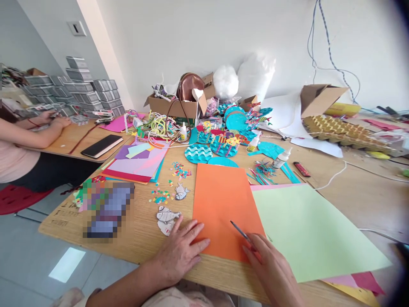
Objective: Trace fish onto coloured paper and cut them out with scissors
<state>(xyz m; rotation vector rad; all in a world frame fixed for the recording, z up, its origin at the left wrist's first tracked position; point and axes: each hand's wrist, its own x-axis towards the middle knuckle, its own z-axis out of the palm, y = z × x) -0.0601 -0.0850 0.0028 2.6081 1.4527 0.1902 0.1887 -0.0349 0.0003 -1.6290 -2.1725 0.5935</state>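
An orange sheet of paper (223, 200) lies flat on the table in front of me. My left hand (179, 249) rests with spread fingers at its lower left edge, some fingertips on the sheet. In my right hand (270, 260) is a pen (239, 230), tilted with its tip over the orange sheet; whether the tip touches cannot be told. Just beyond my left fingers lie paper fish cutouts (166, 215), with another fish cutout (182, 192) farther up. A large light green sheet (313, 226) lies to the right, on top of pink and yellow paper.
Confetti dots (161, 196) and a stack of coloured paper (137, 164) lie left, near a blurred phone-like object (110, 211). Turquoise crafts (223, 145), glue bottles (281, 157), a red cutter (302, 169) and egg trays (341, 130) stand behind. A co-worker (28, 136) sits far left.
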